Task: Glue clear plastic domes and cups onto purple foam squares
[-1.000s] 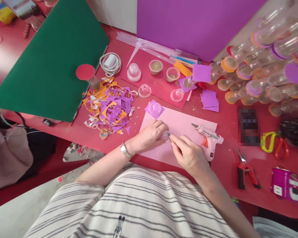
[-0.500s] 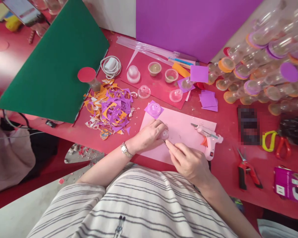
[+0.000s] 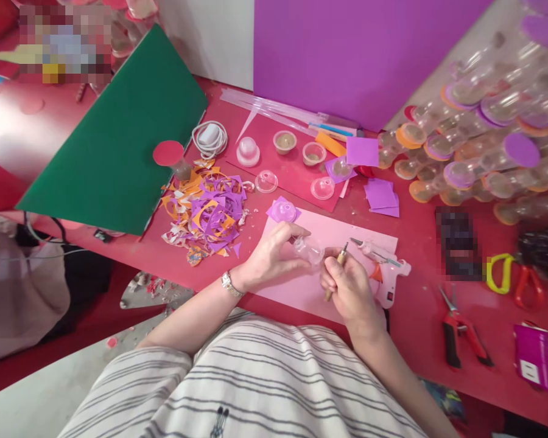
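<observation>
My left hand (image 3: pixel 274 255) holds a small clear plastic dome (image 3: pixel 311 249) over a pink sheet (image 3: pixel 342 234) on the red table (image 3: pixel 420 316). My right hand (image 3: pixel 347 286) is closed around a thin wooden-handled tool (image 3: pixel 338 263), its tip pointing up and away from the dome. Both hands touch near the dome. A white hot glue gun (image 3: pixel 386 271) lies just right of my right hand. Another clear dome on a purple square (image 3: pixel 283 211) sits beyond my left hand.
A heap of purple and orange paper scraps (image 3: pixel 205 210) lies to the left, beside a green board (image 3: pixel 114 146). Small cups and domes (image 3: pixel 285 141) stand further back. Stacked clear capsules (image 3: pixel 484 140) fill the right. Red cutters (image 3: pixel 461 328) and scissors (image 3: pixel 511 274) lie at right.
My right hand pulled the tool off the dome and turned it tip-up. My left hand lifted the dome slightly and turned it. The camera view shifted a little.
</observation>
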A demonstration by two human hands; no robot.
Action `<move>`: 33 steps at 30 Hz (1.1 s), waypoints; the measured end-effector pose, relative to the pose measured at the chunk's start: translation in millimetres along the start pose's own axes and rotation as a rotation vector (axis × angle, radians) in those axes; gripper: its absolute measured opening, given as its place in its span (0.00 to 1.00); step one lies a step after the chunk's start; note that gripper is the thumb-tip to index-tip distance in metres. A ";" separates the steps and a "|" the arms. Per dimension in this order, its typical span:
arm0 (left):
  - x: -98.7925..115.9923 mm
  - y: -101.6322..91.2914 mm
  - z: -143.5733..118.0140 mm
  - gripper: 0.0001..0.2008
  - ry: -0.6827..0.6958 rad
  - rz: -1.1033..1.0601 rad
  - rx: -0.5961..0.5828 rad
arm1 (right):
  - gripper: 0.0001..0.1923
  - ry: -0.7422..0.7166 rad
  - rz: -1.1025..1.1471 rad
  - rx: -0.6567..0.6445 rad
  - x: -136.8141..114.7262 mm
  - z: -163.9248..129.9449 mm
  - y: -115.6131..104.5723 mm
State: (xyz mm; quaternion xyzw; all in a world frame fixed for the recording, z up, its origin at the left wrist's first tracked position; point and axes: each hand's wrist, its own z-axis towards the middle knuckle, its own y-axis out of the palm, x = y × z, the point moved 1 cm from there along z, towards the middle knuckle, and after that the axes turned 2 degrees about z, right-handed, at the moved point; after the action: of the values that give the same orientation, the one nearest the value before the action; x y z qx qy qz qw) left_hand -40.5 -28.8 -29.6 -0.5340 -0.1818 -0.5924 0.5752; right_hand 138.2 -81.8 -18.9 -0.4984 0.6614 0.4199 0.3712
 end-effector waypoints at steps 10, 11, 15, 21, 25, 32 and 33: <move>5.8 -0.5 2.8 0.23 0.065 -0.072 0.080 | 0.19 -0.047 0.057 -0.078 -7.7 14.7 16.5; 7.7 -2.3 4.0 0.21 0.078 -0.046 0.097 | 0.19 -0.066 0.061 -0.079 -8.9 15.8 15.8; 16.4 -7.9 9.0 0.13 0.070 0.075 0.157 | 0.17 -0.130 0.073 -0.079 -12.3 19.9 14.3; 23.4 -11.4 18.9 0.09 0.021 0.147 0.127 | 0.17 -0.202 0.099 -0.057 -11.4 25.4 17.0; 25.8 -12.9 28.1 0.09 0.037 0.227 0.082 | 0.19 -0.263 0.126 -0.043 -11.2 27.1 20.1; 30.3 -10.9 44.2 0.06 0.103 0.321 0.035 | 0.18 -0.385 0.103 0.006 -10.1 27.3 15.1; 29.7 -9.4 45.9 0.05 0.097 0.317 0.038 | 0.17 -0.394 0.084 0.012 -8.9 27.4 13.1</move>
State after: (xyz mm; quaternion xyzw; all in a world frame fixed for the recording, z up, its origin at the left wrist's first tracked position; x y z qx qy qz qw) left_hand -22.4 -2.6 15.8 -0.5158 -0.0786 -0.5156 0.6797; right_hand 129.5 -51.3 -18.5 -0.3763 0.5986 0.5207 0.4785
